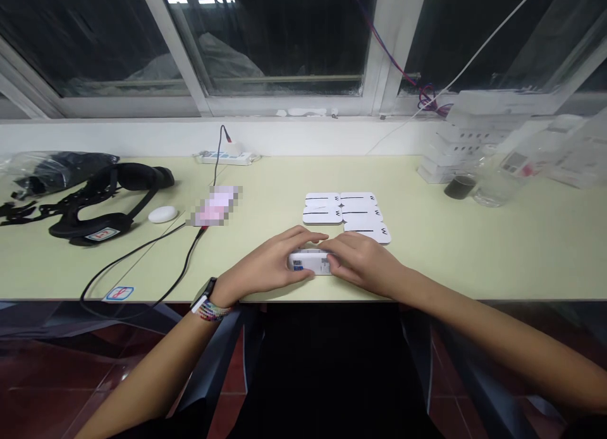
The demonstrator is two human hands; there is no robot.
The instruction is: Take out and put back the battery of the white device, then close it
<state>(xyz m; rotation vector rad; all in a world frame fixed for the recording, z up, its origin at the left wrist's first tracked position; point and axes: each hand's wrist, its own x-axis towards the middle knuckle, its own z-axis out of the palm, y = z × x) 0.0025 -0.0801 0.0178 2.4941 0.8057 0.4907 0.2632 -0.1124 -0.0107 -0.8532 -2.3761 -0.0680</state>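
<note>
A small white box (310,262) with printed labels stands near the table's front edge between my two hands. My left hand (272,262) grips its left end, thumb at the front and fingers behind. At its right end my right hand (363,262) holds it too, fingers bent around the corner. Part of the box is hidden behind my fingers. Just beyond lie several white rounded cards or flat boxes (359,214) with black marks, set side by side in two columns.
On the table (265,205), a black headset (90,217), a white oval object (163,214), a blurred-out phone-like item (217,206) and black cables are at left. A power strip (227,157) lies at the back. White boxes (462,135) and a clear bottle (497,179) stand at right.
</note>
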